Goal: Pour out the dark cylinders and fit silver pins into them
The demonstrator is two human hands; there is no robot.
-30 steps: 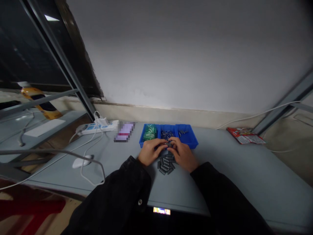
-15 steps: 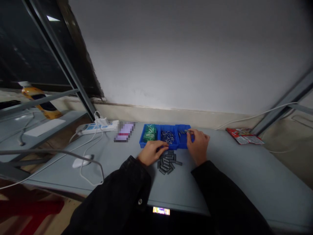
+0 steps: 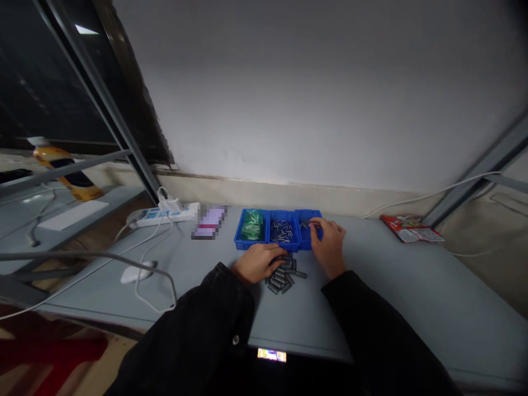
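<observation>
My left hand [image 3: 259,263] is closed in a pinch at the upper end of a pile of small dark grey cylinders [image 3: 284,279] on the table. Its fingertips touch the pile or hover just above; what lies between them is hidden. My right hand [image 3: 329,246] reaches over the right blue bin [image 3: 304,242], thumb and fingers drawn together. Anything in that pinch is too small to make out. A few grey cylinders [image 3: 303,224] lie inside this bin. The middle blue bin [image 3: 284,247] holds many thin metal pins [image 3: 281,228]. Green plastic packets [image 3: 251,225] fill the left blue bin [image 3: 243,246].
A phone-like, pixelated object [image 3: 209,222] lies left of the bins, near a white power strip [image 3: 165,213] with cables. A white mouse [image 3: 138,273] sits farther left. At the right is a red snack packet [image 3: 410,228]. The wall [image 3: 309,110] stands behind.
My left hand has moved from the middle bin's front edge slightly down and right to the pile. My right hand has shifted a little left over the right bin.
</observation>
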